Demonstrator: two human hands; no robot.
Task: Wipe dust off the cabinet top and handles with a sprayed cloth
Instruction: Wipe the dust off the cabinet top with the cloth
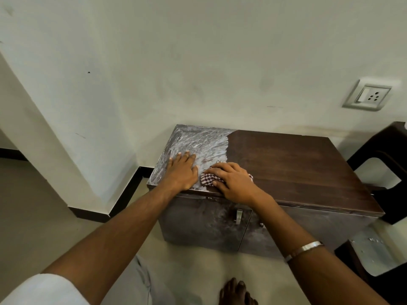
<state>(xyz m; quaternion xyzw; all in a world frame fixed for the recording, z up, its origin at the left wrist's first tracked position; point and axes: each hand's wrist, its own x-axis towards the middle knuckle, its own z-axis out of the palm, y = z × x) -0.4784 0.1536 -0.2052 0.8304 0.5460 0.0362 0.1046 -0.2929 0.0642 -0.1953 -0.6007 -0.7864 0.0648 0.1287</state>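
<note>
I see left hand [180,172] flat, fingers straight, on dusty cabinet top [286,164]. Right hand [233,181] presses checked cloth [208,180] near front edge; cloth mostly hidden. One handle [239,215] visible, partly behind forearm.

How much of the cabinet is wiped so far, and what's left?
Done: the right part of the cabinet top shows clean dark wood. In hand: the right hand presses the checked cloth at the dusty patch, left hand flat beside it. Left: that patch and the handle.
</note>
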